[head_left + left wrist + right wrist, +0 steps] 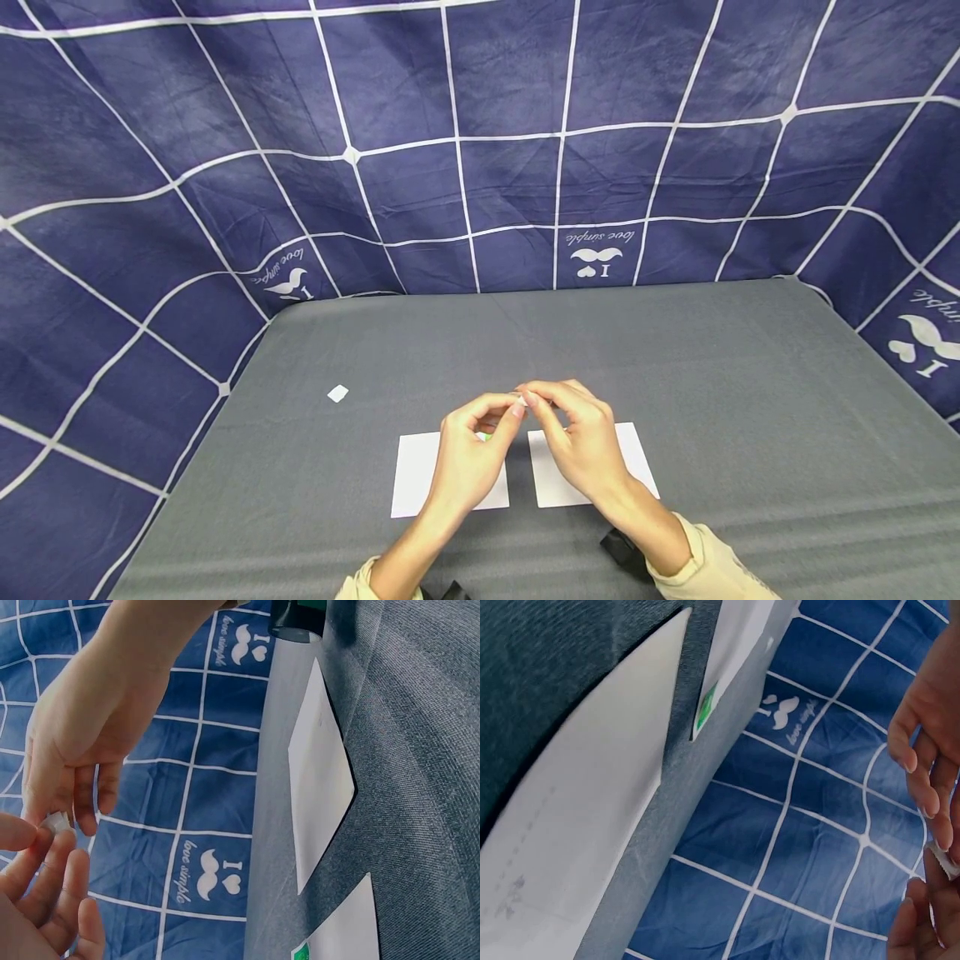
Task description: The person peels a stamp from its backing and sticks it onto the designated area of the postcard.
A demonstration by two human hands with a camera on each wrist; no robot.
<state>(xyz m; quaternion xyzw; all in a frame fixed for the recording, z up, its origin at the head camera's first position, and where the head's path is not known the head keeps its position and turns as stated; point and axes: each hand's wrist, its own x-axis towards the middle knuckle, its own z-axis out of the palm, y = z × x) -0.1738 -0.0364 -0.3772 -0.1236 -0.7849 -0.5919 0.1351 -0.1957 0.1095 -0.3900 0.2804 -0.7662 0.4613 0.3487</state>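
Note:
Both hands meet in front of the body, raised above the table. My left hand [471,457] and right hand [588,437] pinch a small white piece [56,822] between their thumbs and fingertips. In the right wrist view its edge looks serrated, like a little wrapper; most of it is hidden by fingers. Below the left hand lies a white card [415,475] bearing a green patch [706,707] near one corner. A second white card [551,483] lies under the right hand, partly covered by it.
A small white scrap [338,393] lies on the grey tabletop [300,467] to the left. Blue cloth [510,183] with white grid lines hangs behind the table and along its sides. Black wrist gear [626,552] shows beneath the right forearm.

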